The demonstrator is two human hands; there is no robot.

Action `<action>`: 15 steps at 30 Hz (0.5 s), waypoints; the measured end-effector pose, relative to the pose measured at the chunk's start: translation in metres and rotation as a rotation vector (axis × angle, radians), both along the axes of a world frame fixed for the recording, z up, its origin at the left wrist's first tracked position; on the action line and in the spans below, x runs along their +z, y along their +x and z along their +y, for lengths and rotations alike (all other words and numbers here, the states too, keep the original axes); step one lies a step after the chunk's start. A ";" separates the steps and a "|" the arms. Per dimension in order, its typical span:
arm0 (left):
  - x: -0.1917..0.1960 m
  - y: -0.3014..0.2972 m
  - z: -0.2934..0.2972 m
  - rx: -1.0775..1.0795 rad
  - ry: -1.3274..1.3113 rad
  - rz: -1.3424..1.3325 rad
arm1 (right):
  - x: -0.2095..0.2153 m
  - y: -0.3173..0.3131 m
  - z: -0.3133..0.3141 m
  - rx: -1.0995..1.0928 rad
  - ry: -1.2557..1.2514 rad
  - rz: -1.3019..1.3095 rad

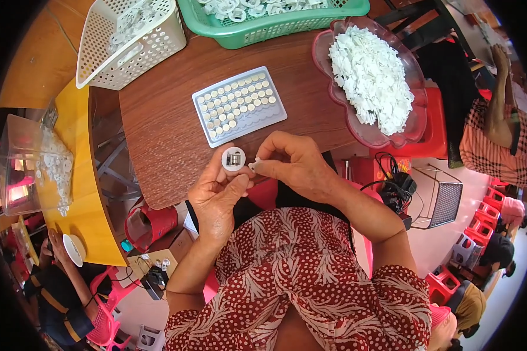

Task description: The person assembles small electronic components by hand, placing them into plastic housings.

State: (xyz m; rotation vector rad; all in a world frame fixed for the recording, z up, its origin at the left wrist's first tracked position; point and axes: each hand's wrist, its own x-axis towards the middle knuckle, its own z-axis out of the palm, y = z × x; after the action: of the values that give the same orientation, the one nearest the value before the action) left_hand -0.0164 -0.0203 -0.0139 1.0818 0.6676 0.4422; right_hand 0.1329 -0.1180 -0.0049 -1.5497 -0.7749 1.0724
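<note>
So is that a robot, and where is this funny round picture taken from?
No robot, just a person. The camera sits on their head, looking down, and its wide lens bends the edges. The left fingers hold a round white piece with shiny metal inside; the right fingers pinch a small white piece. On the brown table lies a pale tray with rows of round discs. Around it are a white basket and a green basket of white parts, and a pink bowl heaped with white bits.

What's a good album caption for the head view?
Left hand holds a round white part, right hand pinches a small white piece, near a tray of discs.
</note>
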 end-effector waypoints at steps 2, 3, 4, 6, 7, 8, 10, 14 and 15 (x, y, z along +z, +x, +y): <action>0.000 0.000 0.002 -0.011 0.009 -0.004 | -0.001 -0.001 0.002 -0.005 0.000 0.011; -0.001 0.000 0.001 -0.021 0.004 -0.002 | 0.001 -0.002 0.003 -0.005 -0.017 0.019; -0.001 0.001 0.001 -0.034 -0.003 -0.001 | 0.002 -0.002 0.003 -0.007 -0.035 0.025; 0.001 0.001 0.000 -0.030 -0.018 0.005 | 0.002 -0.003 0.004 -0.002 -0.048 -0.005; 0.002 0.002 -0.001 -0.026 -0.031 0.010 | 0.002 -0.004 0.004 0.003 -0.058 -0.036; 0.001 0.002 -0.001 -0.027 -0.031 0.011 | 0.002 -0.004 0.004 0.002 -0.059 -0.034; -0.003 0.003 -0.001 0.000 -0.007 -0.002 | 0.001 -0.006 0.004 0.009 -0.045 -0.045; -0.004 0.003 -0.001 0.015 0.039 0.045 | -0.004 -0.008 0.003 0.023 0.016 -0.131; -0.004 0.002 -0.001 0.030 0.035 0.042 | -0.004 -0.008 0.003 0.025 0.057 -0.171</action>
State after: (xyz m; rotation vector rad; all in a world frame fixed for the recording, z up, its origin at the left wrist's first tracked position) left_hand -0.0141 -0.0213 -0.0178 1.1172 0.7160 0.4599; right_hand 0.1250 -0.1148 -0.0088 -1.6015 -0.9360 0.9361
